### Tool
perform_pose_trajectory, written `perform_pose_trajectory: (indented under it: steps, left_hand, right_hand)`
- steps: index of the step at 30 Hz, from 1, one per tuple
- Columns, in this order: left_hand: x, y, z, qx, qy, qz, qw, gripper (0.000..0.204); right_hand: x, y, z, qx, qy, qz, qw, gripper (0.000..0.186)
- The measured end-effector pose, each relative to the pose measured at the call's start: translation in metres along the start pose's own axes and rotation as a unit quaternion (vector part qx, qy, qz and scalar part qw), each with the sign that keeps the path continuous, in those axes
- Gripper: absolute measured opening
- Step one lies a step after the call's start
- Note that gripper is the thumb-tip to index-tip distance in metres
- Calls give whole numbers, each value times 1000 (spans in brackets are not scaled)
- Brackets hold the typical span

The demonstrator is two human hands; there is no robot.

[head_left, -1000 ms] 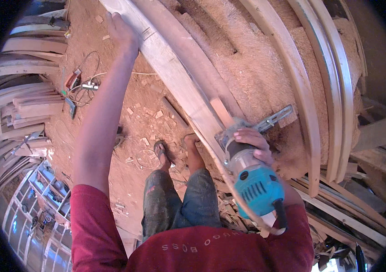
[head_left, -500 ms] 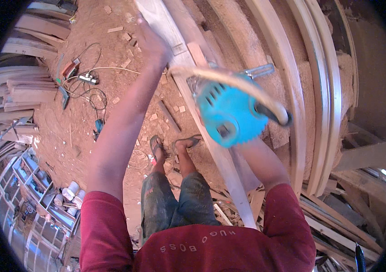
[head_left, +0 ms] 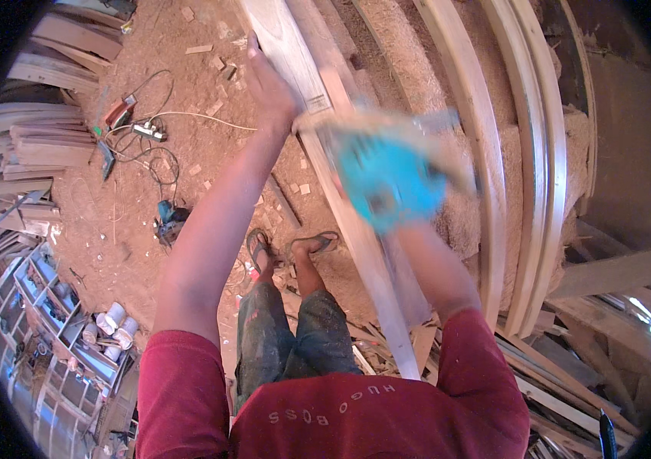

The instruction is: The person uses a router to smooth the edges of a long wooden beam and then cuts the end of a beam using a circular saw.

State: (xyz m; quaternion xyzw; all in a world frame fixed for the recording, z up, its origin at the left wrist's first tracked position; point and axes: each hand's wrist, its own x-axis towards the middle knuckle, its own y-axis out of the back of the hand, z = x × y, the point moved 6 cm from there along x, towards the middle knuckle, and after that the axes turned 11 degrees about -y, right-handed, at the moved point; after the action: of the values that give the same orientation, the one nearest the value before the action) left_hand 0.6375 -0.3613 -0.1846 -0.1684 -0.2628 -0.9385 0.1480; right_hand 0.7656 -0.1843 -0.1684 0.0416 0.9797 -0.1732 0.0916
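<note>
My left hand [head_left: 270,90] grips the left edge of a pale wooden board [head_left: 363,271] near its upper end, thumb along its side. My right hand [head_left: 406,229] is mostly hidden behind a blurred teal handheld router [head_left: 386,180], which it holds on the board. A metal guide bar sticks out from the router to the right, and a pale strip or cord, smeared by motion, crosses over its top. A short light block lies along the board just above the tool.
Long curved boards [head_left: 486,176] lie side by side on the right. Stacked planks [head_left: 50,149] line the left, with a framed rack [head_left: 42,298] below. A power strip [head_left: 149,132], tangled cords and another power tool [head_left: 168,222] lie on the floor [head_left: 111,245] among wood offcuts around my sandalled feet.
The router in my right hand has travelled up along the board, away from my body, quickly then slightly further. My left hand has shifted right and down in view.
</note>
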Motion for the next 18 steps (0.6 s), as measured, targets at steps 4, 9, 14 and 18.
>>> perform_pose_trajectory:
  steps: [4, 9, 14, 18]
  left_hand:
    - [-1, 0, 6, -5, 32, -14, 999, 51]
    - [-1, 2, 4, -61, 91, -9, 994, 50]
    - [-15, -9, -23, -172, 148, 9, 974, 53]
    - [-31, -7, -54, -212, 176, -15, 961, 60]
  right_hand:
    - [-62, 12, -42, -70, 219, -18, 973, 55]
    - [-38, 11, 0, 271, -246, -30, 930, 34]
    - [97, -43, 16, 345, -108, -48, 931, 47]
    - [140, -91, -49, -27, 103, -89, 990, 69]
